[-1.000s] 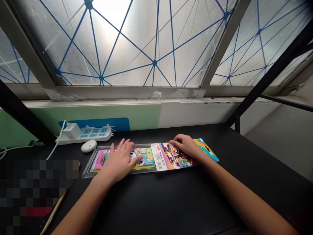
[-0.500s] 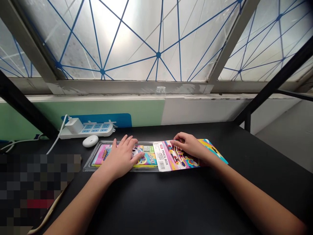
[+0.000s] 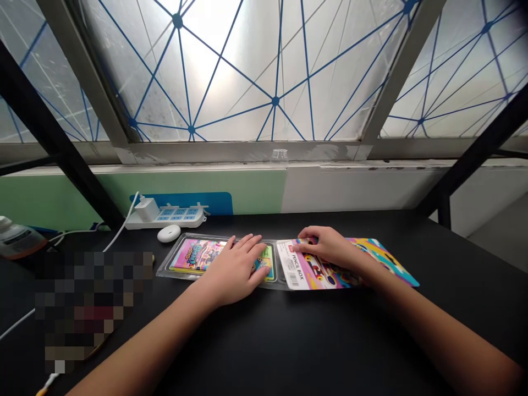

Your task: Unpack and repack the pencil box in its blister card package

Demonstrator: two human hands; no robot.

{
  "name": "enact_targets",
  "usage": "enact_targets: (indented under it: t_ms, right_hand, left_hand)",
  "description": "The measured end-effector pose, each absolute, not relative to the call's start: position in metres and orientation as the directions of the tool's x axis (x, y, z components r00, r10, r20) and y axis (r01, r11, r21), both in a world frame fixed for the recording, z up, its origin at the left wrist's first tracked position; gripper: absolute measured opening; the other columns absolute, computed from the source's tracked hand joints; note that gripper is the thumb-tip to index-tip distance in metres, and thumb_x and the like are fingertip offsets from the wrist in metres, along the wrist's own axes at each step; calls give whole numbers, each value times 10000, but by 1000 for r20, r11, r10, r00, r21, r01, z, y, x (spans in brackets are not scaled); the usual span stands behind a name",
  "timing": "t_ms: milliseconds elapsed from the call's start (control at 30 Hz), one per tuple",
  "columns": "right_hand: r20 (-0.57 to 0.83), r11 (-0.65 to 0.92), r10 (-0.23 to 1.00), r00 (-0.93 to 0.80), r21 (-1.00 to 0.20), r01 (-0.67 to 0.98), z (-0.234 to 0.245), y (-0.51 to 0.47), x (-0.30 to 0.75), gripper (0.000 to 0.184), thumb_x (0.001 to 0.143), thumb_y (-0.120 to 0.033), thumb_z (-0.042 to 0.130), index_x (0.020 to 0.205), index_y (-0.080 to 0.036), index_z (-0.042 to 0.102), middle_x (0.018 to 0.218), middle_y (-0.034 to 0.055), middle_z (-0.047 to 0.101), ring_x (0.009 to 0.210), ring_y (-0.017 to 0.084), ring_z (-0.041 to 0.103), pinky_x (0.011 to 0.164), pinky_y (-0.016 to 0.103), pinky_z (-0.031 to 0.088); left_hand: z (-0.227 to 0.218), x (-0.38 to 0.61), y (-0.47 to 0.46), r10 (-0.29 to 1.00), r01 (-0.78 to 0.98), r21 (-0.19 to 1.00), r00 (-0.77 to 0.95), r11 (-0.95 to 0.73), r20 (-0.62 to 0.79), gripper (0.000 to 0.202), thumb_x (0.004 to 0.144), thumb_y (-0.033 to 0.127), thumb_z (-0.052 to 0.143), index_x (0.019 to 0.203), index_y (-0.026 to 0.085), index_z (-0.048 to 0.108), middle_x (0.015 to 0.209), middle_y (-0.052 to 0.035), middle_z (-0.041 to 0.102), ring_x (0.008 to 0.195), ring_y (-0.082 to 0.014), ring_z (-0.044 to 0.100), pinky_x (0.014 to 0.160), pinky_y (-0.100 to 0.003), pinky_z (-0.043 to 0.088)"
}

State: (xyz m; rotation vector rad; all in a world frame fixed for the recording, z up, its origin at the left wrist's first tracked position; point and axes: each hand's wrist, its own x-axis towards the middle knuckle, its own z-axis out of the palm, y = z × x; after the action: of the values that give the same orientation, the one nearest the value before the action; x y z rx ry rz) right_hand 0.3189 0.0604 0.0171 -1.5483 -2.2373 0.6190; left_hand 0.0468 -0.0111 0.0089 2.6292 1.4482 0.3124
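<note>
My left hand (image 3: pixel 239 269) lies palm down with fingers spread over a colourful pencil box (image 3: pixel 192 254), covering part of its right half. The box sits in a shallow clear plastic tray (image 3: pixel 167 268) on the black desk. My right hand (image 3: pixel 328 246) is bent around the far edge of a printed cardboard sleeve (image 3: pixel 295 272) marked "PENCIL BOX", its thumb on the printed face. Some of its fingertips are hidden. The sleeve lies flat, overlapping the right end of the tray, and its bright patterned right part extends beyond my wrist.
Behind the tray stand a white round case (image 3: pixel 169 234) and a power strip (image 3: pixel 177 218) with a plugged-in charger (image 3: pixel 147 209). A bottle (image 3: pixel 18 239) is at the far left, above a blurred-out item (image 3: pixel 94 302). Black slanted frame bars (image 3: pixel 70 148) flank the desk.
The cardboard sleeve has slid right, uncovering more of the tray and the box's right end. My left hand has shifted right along the box. The view has turned slightly left.
</note>
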Motion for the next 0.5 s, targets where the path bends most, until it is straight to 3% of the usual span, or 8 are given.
enact_targets:
  t_ms: [300, 500]
  right_hand:
    - [41, 296, 946, -323, -522, 800, 17, 58, 317, 416, 772, -635, 657, 897, -242, 716, 900, 27, 713, 825, 225, 629, 701, 317, 444]
    - [26, 340, 925, -379, -501, 796, 15, 46, 299, 426, 833, -631, 601, 926, -229, 705, 915, 44, 710, 797, 219, 619, 677, 320, 430]
  left_hand:
    - [6, 50, -8, 857, 838, 180, 499, -515, 129, 528, 1020, 512, 326, 1454, 237, 451, 1602, -96, 354, 1494, -286, 278, 1193, -580, 221]
    - [8, 52, -19, 856, 822, 239, 501, -516, 126, 557, 1013, 517, 357, 1484, 223, 408, 1612, -106, 330, 1509, -292, 233, 1207, -568, 203]
